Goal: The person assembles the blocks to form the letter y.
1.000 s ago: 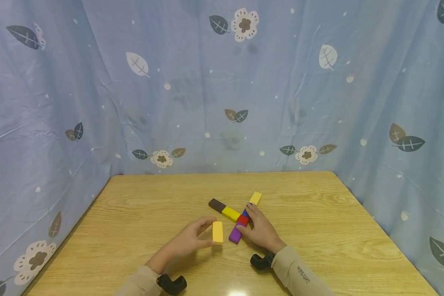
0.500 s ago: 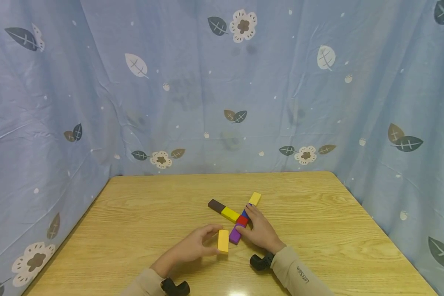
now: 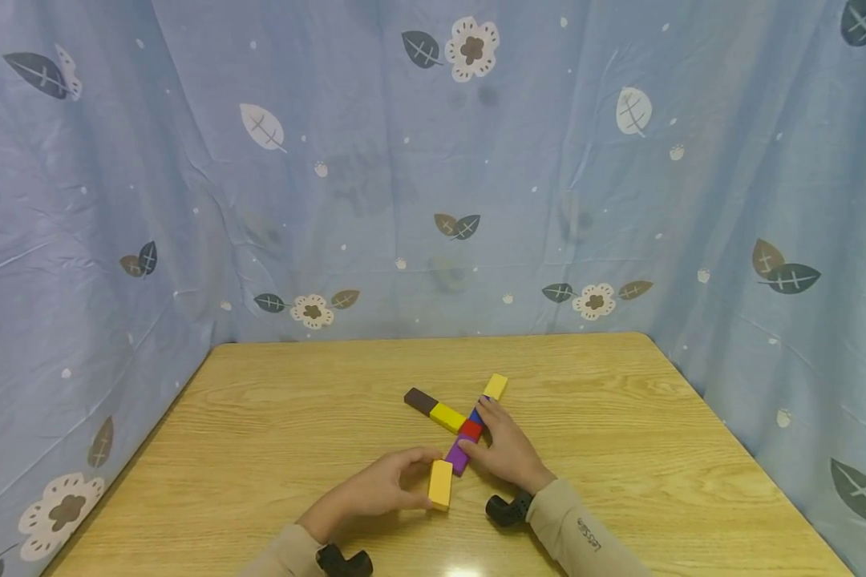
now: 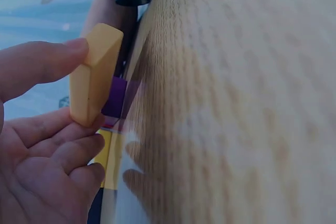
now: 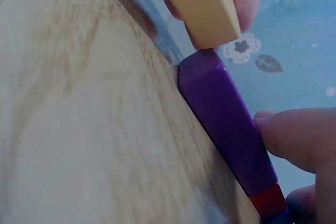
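My left hand [image 3: 382,485] pinches an orange-yellow block [image 3: 440,485] between thumb and fingertips, held tilted just above the table. In the right wrist view, that block's lower end is close to the end of a purple block [image 5: 226,124]; whether they touch I cannot tell. Beyond the purple block, a red block [image 3: 470,430], a blue block [image 3: 478,416] and a yellow block [image 3: 495,387] run in a slanted row. From the red one, a second yellow block [image 3: 447,417] and a dark brown block [image 3: 420,401] branch left. My right hand [image 3: 508,453] rests on the row, thumb against purple, fingertips at blue.
The blocks lie on a wood-grain table [image 3: 296,401]. A blue curtain [image 3: 332,200] with leaves and flowers surrounds its back and sides. Each wrist carries a black camera mount, one by the right sleeve [image 3: 577,525].
My left hand has carried the orange-yellow block right and towards me, to the near end of the purple block. The right hand stays on the row.
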### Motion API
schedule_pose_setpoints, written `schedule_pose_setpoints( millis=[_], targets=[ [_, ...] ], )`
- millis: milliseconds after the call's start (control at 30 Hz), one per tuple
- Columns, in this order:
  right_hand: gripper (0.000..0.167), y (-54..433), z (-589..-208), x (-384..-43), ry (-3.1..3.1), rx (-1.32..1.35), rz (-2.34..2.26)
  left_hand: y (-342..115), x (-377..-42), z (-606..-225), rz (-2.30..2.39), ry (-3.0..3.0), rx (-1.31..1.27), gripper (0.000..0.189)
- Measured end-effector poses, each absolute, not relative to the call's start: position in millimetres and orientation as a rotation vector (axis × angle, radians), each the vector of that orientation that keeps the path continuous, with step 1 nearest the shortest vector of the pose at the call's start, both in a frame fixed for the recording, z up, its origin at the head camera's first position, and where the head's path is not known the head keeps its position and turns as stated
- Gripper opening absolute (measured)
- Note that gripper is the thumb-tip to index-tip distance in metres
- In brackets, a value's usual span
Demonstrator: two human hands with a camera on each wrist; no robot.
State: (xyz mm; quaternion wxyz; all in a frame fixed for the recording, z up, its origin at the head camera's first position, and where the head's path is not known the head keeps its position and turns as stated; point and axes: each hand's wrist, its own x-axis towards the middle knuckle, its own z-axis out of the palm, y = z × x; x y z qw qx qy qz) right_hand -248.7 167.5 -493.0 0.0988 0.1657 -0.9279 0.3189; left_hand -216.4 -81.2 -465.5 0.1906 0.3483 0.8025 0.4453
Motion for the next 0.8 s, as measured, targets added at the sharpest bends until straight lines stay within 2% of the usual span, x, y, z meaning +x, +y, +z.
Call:
schedule_pose_setpoints(
  millis=[800],
  targets=[
    [0.078, 167.4, -491.6, -249.6, -2.759, 0.489, 0.965, -78.3, -217.8, -466.7, 1.042, 2.345, 1.056, 0.068]
  ],
)
